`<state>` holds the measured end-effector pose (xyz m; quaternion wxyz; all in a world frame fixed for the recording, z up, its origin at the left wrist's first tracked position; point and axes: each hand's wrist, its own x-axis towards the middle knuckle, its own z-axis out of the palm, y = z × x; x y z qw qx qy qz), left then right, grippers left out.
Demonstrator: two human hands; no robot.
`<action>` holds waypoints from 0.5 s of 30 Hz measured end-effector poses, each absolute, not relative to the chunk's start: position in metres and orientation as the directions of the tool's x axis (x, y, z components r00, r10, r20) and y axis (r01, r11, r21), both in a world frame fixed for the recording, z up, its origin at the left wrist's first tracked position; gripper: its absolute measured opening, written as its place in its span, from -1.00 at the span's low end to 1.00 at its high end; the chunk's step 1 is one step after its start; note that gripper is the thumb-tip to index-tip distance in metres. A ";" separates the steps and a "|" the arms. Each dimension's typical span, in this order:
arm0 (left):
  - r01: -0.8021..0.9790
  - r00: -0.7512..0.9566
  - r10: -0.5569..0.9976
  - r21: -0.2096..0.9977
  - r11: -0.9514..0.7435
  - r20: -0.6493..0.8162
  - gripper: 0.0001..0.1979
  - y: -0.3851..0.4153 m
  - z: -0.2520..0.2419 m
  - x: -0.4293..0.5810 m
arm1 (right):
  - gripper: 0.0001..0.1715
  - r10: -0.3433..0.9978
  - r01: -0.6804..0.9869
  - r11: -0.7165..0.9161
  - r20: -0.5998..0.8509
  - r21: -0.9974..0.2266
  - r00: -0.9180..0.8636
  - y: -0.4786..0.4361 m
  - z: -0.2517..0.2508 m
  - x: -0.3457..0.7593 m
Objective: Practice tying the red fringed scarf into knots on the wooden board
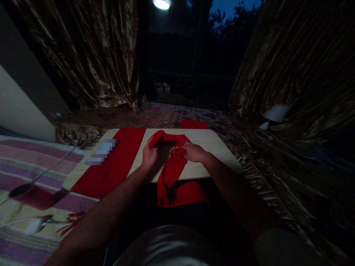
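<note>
A red fringed scarf (173, 170) hangs over the near edge of a pale wooden lap table (222, 151) and trails down onto my lap. My left hand (150, 155) is closed round a folded part of the red cloth, which stands up above the fingers. At the fringed end, my right hand (194, 152) pinches the scarf near its tassels. Between both hands a band of the cloth stretches across the tabletop. Another flat length of red cloth (119, 159) lies across the table's left side, with a blurred-out pale object (102, 151) at its edge.
On the striped bedspread (16, 162) at left lie a red cylindrical object (36, 195), a white charger (34, 225) with cables, and red tassels (73, 221). A small white lamp (276, 112) stands at right. Heavy curtains (111, 55) flank a dark window.
</note>
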<state>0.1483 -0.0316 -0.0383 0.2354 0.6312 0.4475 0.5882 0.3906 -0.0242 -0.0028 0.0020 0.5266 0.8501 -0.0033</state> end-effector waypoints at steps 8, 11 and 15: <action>0.590 -0.017 0.711 0.581 -0.561 0.703 -0.34 -0.001 -0.024 0.119 | -0.60 0.896 0.896 0.444 0.003 -0.001 -0.444 -0.026 0.000 0.390; 0.681 0.069 0.702 0.480 -0.553 0.709 -0.22 0.007 -0.024 0.117 | -0.60 0.895 0.895 0.446 0.000 -0.019 -0.446 -0.029 0.000 0.391; 0.729 0.115 0.686 0.408 -0.550 0.719 -0.17 0.016 -0.020 0.112 | -0.58 0.899 0.898 0.438 0.006 -0.033 -0.438 -0.031 -0.004 0.393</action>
